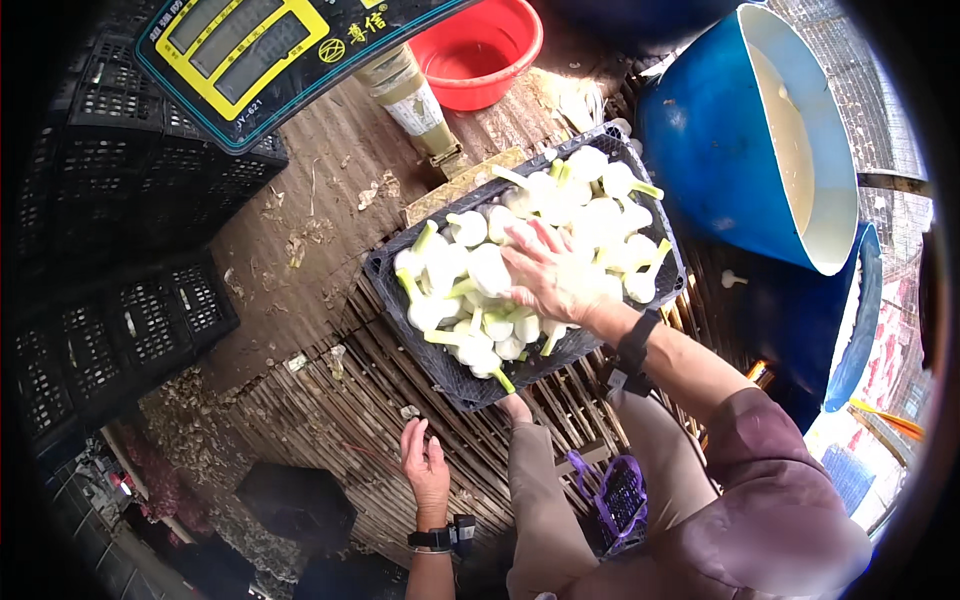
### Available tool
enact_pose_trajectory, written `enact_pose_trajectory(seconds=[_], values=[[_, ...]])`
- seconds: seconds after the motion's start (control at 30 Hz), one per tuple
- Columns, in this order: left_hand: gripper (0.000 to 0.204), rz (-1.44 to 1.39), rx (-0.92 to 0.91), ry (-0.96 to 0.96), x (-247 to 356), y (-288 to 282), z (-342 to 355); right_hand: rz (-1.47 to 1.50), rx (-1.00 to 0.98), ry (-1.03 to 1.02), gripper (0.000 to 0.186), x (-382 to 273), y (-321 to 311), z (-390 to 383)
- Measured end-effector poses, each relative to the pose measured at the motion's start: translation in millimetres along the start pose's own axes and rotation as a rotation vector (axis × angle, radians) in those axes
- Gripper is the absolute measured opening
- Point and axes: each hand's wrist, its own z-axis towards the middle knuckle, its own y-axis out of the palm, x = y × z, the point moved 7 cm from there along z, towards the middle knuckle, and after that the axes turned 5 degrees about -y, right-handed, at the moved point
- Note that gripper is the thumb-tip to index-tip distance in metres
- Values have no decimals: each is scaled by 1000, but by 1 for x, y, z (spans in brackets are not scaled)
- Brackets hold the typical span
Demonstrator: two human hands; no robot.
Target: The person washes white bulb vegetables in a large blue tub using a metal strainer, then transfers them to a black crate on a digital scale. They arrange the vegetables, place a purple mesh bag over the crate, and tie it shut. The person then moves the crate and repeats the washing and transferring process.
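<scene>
A black plastic crate [455, 385] sits on a slatted bamboo floor, heaped with white bulbs [590, 215] that have short green stalks. My right hand [548, 277] lies flat on top of the heap with its fingers spread, touching the bulbs and gripping none. Its forearm, with a dark wrist strap, comes in from the lower right. My left hand [425, 468] hovers over the bamboo slats just in front of the crate's near corner, fingers apart and holding nothing, with a watch on its wrist.
A weighing scale's display head [250, 50] on a post stands behind the crate. A red basin [480, 50] is at the back and a big blue barrel [740, 150] to the right. Black crates [110, 260] are stacked on the left. A small purple basket [615, 495] lies by my knees.
</scene>
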Motion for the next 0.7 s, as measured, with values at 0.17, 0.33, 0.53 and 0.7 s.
enact_pose_trajectory(seconds=[0.17, 0.33, 0.53, 0.7], values=[[35, 149, 37, 538, 126, 16, 84, -64, 60, 80, 51, 30, -11, 44], [64, 567, 147, 566, 172, 59, 174, 84, 104, 127, 57, 23, -39, 38], [81, 665, -76, 635, 174, 128, 162, -100, 5, 70, 66, 34, -3, 25], [75, 766, -15, 751, 169, 142, 175, 37, -30, 65, 56, 39, -11, 42]])
